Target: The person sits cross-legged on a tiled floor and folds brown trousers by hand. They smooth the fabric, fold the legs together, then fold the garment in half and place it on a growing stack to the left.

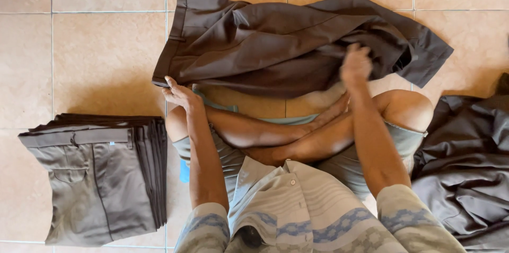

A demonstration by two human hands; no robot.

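Rumpled dark brown cloth trousers (297, 41) on the tiled floor are pinched at the waistband by the left hand (180, 94) and gripped mid-leg by the right hand (355, 64); uneven pulling could crease them.

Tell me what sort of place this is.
Probably a home or small garment workroom. The person sits cross-legged on a tiled floor, both hands on dark trousers, with a stack of folded trousers on one side and an unfolded heap of dark cloth on the other.
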